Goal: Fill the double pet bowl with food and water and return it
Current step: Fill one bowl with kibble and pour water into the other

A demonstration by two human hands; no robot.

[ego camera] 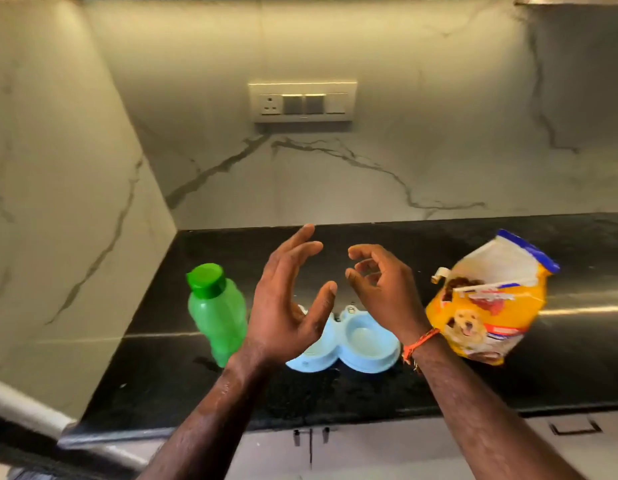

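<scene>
A light blue double pet bowl lies on the black counter, its left half hidden behind my left hand. Its right well looks empty. A green bottle with a green cap stands just left of the bowl. A yellow dog-food bag leans to the right of the bowl, its top open. My left hand and my right hand hover above the bowl, palms facing each other, fingers relaxed and holding nothing. An orange thread circles my right wrist.
A marble backsplash with a switch and socket panel rises behind the counter. A marble side wall closes the left end. Cabinet doors with dark handles sit below the counter's front edge.
</scene>
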